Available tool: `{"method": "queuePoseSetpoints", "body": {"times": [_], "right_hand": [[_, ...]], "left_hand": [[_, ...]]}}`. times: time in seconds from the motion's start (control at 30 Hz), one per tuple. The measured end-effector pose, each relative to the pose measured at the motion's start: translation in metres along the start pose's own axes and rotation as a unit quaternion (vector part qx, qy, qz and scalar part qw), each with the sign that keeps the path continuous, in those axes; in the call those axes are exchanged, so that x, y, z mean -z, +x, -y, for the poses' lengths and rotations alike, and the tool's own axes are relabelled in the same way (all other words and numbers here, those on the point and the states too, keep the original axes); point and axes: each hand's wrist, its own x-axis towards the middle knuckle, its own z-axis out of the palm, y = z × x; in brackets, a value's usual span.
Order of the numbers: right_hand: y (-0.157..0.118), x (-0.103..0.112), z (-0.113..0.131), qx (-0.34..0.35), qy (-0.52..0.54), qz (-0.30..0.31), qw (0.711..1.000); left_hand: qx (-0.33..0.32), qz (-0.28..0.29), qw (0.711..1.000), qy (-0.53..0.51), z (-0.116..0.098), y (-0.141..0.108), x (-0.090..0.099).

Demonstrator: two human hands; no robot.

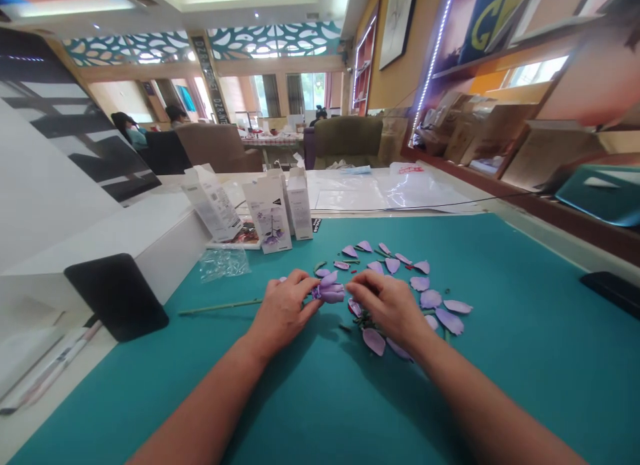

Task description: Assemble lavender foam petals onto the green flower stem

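Observation:
Between the fingers of my left hand [285,308] is a purple artificial flower [331,290], lying sideways with its petals pointing right. A thin green stem [220,307] stretches out to the left behind this hand. My right hand [390,302] hovers just right of the bloom, thumb and fingertips pinched together; whatever they may hold is too small to make out. Loose lilac petals [431,298] lie scattered around and beyond the right hand. Under that hand sits a cluster of small dark green pieces [363,320], partly hidden. A few tiny red bits [354,272] lie among the petals.
A green mat [525,345] covers the table. White boxes [270,215] and a crumpled clear plastic bag [224,264] stand and lie at the back left. A black panel [117,295] leans at the left; a dark object [613,292] lies at the right edge. People sit far behind.

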Motion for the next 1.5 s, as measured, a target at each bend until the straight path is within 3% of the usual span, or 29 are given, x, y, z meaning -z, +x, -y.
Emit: {"method": "queuePoseSetpoints", "body": {"times": [0.17, 0.47, 0.57, 0.73, 1.5], "right_hand": [[0.011, 0.019, -0.014, -0.066, 0.080, -0.035, 0.994], [-0.002, -0.010, -0.008, 0.058, 0.084, 0.106, 0.989], [-0.002, -0.013, -0.011, 0.102, 0.049, 0.099, 0.989], [-0.002, -0.012, -0.009, 0.119, 0.030, 0.087, 0.989], [-0.002, -0.011, -0.002, 0.102, 0.059, 0.058, 0.991]], "left_hand": [[0.008, 0.008, 1.000, -0.006, 0.000, 0.000, 0.002], [-0.020, 0.006, 1.000, -0.008, -0.004, -0.001, 0.001], [-0.032, 0.007, 0.999, -0.014, -0.005, -0.001, 0.001], [-0.045, -0.006, 0.999, -0.023, -0.003, -0.001, -0.001], [-0.030, -0.001, 0.998, -0.056, -0.006, 0.000, 0.008]]}}
